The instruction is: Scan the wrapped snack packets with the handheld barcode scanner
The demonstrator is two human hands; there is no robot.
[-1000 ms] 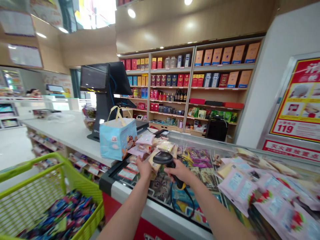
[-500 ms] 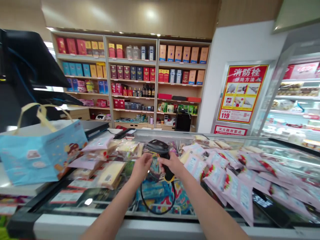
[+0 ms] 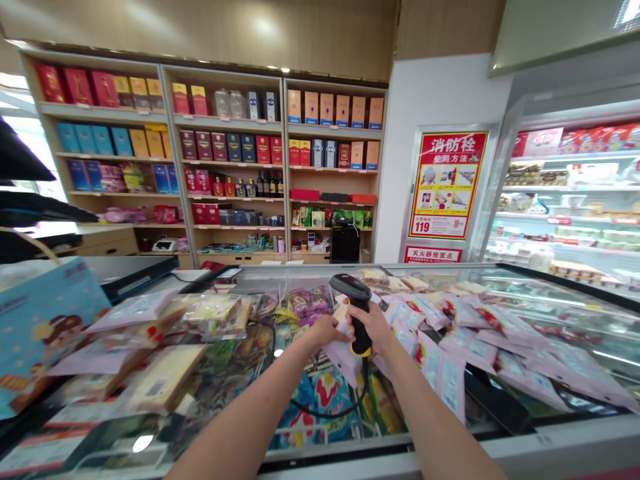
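The right hand (image 3: 374,327) is clenched around a black-and-yellow handheld barcode scanner (image 3: 356,300), and the left hand (image 3: 326,331) grasps a pale pink packet (image 3: 346,360) just beside it, above a glass-topped freezer (image 3: 550,447). Beyond, a red-and-yellow poster (image 3: 443,183) reads "消防栓 使用方法" and "119", over a red sign (image 3: 433,255) reading "灭火器放置点".

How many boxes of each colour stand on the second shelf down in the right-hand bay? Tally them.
Yellow-and-red boxes: 2
Blue-and-white boxes: 2
Red box: 1
Tan boxes: 2
Total: 7
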